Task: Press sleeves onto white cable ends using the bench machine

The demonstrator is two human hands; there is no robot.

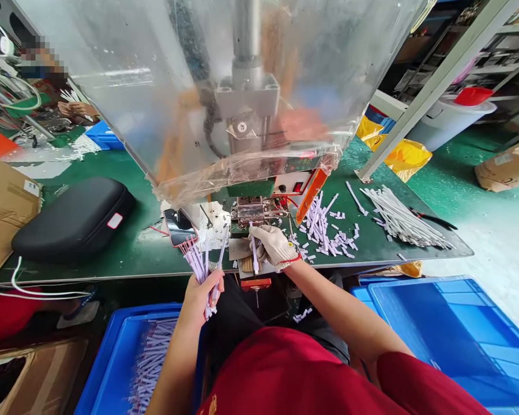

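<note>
Past red shirt (281, 374), grip likely light, bendy lilac strips (196, 260) mid-length, clasped by left hand (201, 294), pinched by right hand (273, 246).

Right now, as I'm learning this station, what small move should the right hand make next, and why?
Probably ease the lilac strip slightly forward, toward the metal fixture: the gloved right hand holds it pointing that way, its far end near the fixture's front edge, while the bare left hand holds a bunch of similar strips.
</note>
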